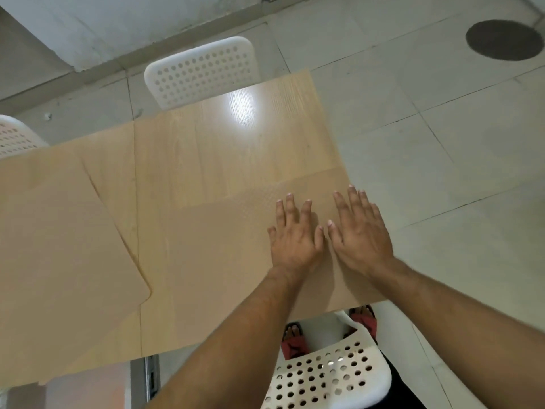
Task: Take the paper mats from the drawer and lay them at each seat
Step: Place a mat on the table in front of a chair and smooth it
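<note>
A tan paper mat (224, 255) lies flat on the right end of the light wood table (206, 149), in front of the near white chair. My left hand (296, 234) and my right hand (361, 231) rest palm down on its right part, side by side, fingers spread, holding nothing. A second tan paper mat (59, 255) with a rounded corner lies on the left part of the table, reaching the frame's left edge.
A white perforated chair (203, 70) stands at the table's far side, another (14, 135) at the far left, and a third (327, 376) just below my arms. Tiled floor lies to the right, with a dark round cover (504, 39). My feet show under the table edge.
</note>
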{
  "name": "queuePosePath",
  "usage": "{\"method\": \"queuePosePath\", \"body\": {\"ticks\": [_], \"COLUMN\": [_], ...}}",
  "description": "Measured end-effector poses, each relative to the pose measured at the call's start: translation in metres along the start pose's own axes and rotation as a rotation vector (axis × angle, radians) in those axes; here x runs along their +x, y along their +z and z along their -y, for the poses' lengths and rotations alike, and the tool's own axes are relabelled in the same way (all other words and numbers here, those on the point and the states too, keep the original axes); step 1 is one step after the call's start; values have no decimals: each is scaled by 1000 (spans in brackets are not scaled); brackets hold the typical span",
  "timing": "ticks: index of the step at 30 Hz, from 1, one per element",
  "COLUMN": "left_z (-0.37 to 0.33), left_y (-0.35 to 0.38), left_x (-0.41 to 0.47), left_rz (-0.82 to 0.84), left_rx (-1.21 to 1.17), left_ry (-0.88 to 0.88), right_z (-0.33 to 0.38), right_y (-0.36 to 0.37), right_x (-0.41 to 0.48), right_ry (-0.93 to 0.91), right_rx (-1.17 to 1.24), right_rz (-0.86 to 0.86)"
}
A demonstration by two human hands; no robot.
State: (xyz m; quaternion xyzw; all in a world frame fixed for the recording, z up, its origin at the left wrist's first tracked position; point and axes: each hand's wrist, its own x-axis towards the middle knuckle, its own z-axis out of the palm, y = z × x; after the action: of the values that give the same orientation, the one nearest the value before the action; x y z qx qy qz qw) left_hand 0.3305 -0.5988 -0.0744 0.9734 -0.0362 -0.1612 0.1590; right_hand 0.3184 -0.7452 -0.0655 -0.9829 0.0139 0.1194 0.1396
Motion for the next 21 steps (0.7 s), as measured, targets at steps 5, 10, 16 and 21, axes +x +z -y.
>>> {"method": "queuePosePath", "body": {"ticks": [5,10,16,21], "left_z": [-3,7,6,5], "left_y": [23,32,35,33], "left_x": [21,16,17,15], "left_rz": [-39,-147,-134,-121], "left_rx": [18,102,103,92], "left_ry": [-2,36,10,15], "right_z": [-4,5,-8,-9], "right_y": [6,21,36,59], "right_x": [60,69,30,-51], "right_ry": [-95,-164,-149,-152], "right_rx": [-46,-78,-69,-70], "right_rz": [69,21,-49,-18]}}
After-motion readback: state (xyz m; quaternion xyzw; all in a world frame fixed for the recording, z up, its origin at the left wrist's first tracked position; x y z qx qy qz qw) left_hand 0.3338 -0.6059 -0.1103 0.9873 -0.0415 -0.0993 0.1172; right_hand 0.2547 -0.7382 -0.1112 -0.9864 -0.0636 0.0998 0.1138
